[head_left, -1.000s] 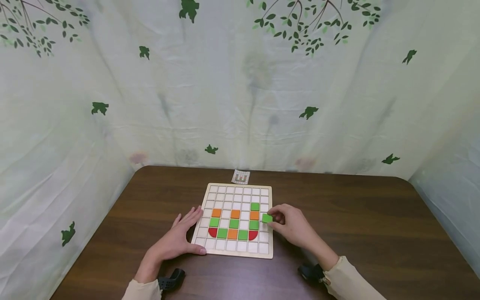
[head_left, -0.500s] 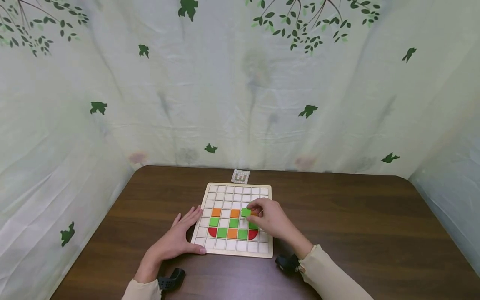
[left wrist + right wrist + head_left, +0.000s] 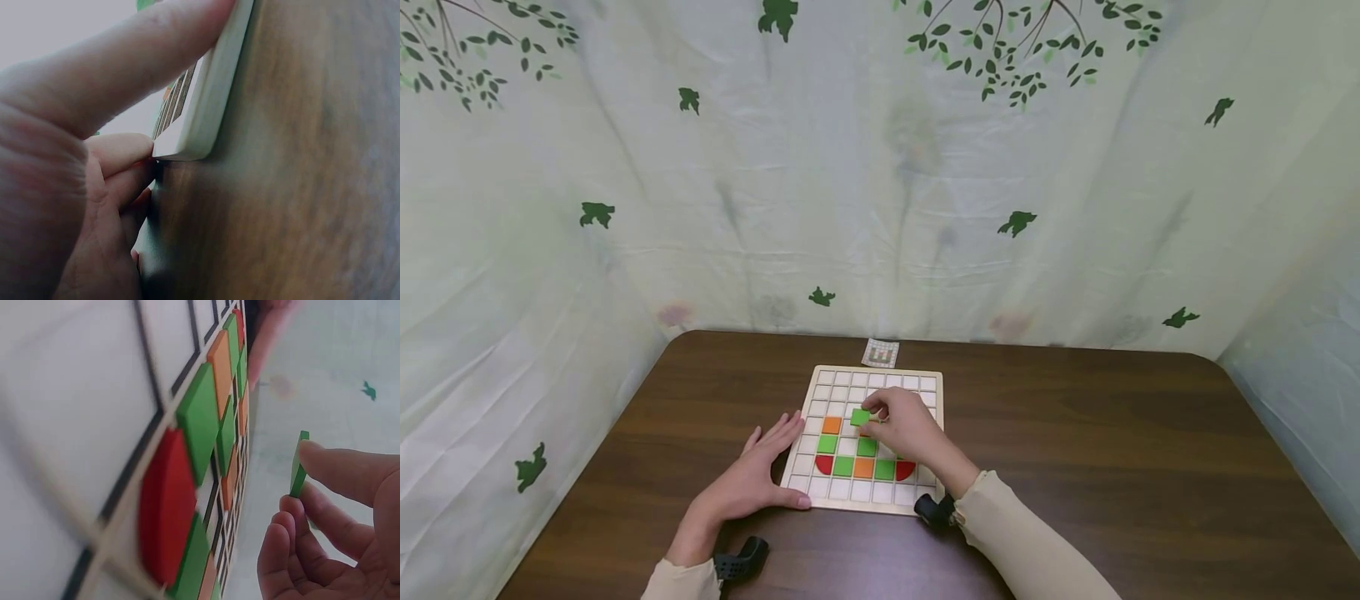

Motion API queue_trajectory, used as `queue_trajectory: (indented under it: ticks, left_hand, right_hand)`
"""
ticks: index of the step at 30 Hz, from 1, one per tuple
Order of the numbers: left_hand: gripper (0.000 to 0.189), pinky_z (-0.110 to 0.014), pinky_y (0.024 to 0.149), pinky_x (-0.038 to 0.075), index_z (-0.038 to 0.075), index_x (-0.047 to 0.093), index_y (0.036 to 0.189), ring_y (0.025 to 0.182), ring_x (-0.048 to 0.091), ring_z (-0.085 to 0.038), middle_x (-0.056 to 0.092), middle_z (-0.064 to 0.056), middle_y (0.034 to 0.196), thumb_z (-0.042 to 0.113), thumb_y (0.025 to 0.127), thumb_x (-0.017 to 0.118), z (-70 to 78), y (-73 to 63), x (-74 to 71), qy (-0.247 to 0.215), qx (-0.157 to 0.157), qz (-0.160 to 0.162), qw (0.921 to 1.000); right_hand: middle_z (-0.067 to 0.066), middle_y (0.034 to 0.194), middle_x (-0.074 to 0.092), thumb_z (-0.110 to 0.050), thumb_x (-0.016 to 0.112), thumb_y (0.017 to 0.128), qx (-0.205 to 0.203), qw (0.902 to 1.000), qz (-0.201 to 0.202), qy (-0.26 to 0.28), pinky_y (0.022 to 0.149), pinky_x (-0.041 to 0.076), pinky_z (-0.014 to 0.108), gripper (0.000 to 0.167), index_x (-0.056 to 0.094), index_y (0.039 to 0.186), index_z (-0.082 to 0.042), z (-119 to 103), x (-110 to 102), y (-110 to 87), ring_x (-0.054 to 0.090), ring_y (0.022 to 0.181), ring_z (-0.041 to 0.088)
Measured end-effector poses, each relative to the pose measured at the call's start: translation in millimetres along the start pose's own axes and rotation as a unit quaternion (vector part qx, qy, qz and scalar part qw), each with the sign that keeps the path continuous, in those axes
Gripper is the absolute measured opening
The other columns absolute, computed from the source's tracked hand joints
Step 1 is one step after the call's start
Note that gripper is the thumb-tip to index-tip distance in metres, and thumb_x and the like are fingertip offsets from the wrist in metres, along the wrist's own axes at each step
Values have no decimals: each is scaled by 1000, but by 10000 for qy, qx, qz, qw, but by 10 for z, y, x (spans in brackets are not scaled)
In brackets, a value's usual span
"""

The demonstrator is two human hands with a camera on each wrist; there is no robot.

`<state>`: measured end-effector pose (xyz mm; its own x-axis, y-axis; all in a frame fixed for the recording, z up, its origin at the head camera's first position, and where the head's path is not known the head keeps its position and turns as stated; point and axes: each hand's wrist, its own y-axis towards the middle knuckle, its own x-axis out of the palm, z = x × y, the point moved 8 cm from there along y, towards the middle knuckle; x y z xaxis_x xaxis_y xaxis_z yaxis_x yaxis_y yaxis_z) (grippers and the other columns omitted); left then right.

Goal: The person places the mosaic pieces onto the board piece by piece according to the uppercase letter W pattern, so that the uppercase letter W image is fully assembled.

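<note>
My right hand (image 3: 906,423) pinches a green square tile (image 3: 859,417) between thumb and fingers, above the white-gridded board (image 3: 840,392). In the right wrist view that tile is seen nearly edge-on, apart from the board surface. My left hand (image 3: 741,482) lies spread at the board's near left corner, thumb on the front edge and fingers along the left side. On the grid sit a red quarter-round tile (image 3: 824,464) at lower left, another at lower right, an orange tile (image 3: 863,468) between them, and several more green and orange tiles. My right hand hides some of these.
A small printed card (image 3: 880,353) with a gridded pattern lies behind the board on the brown wooden table (image 3: 1120,450). A pale curtain with leaf prints hangs behind the table's far edge. Black straps sit on both wrists.
My right hand has moved leftward from the board's right edge to over its middle, carrying the green tile. My left hand stays in place at the corner.
</note>
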<state>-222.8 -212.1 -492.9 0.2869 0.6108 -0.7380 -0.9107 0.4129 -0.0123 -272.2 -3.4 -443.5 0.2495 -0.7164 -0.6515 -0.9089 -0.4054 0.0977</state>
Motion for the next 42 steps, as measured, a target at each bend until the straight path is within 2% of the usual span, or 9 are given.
queue_trajectory:
  ticks: [8, 19, 26, 42]
  left_hand:
    - [117, -68, 115, -2, 1, 30, 157, 152, 13, -41, 26, -16, 163, 51, 69, 89, 17, 2, -2, -21, 65, 43, 10000]
    - [118, -68, 114, -2, 0, 30, 157, 152, 14, -41, 27, -17, 163, 50, 69, 90, 23, -5, 0, -22, 69, 49, 10000]
    - [118, -67, 115, -2, 1, 29, 157, 152, 14, -41, 26, -17, 163, 51, 68, 89, 13, 6, -3, -9, 23, 21, 10000]
    - [118, -66, 116, -2, 0, 29, 157, 152, 14, -39, 26, -16, 163, 51, 69, 89, 41, 10, -10, 14, -42, -20, 10000]
  right_hand:
    - [1, 98, 70, -15, 77, 88, 147, 9999, -53, -37, 77, 52, 31, 22, 75, 108, -7, -76, 118, 210, 61, 88, 16]
    - [0, 92, 68, -15, 80, 84, 307, 9988, -109, -373, 76, 50, 27, 26, 76, 107, -5, -24, 316, 459, 57, 83, 12]
    - [-3, 90, 64, -16, 80, 85, 540, 9964, -262, -598, 75, 49, 25, 25, 75, 108, -7, -19, 370, 510, 54, 80, 11]
    - [-2, 88, 67, -18, 83, 83, 569, 9954, -219, -744, 72, 49, 25, 24, 78, 105, -8, -41, 366, 533, 55, 79, 10]
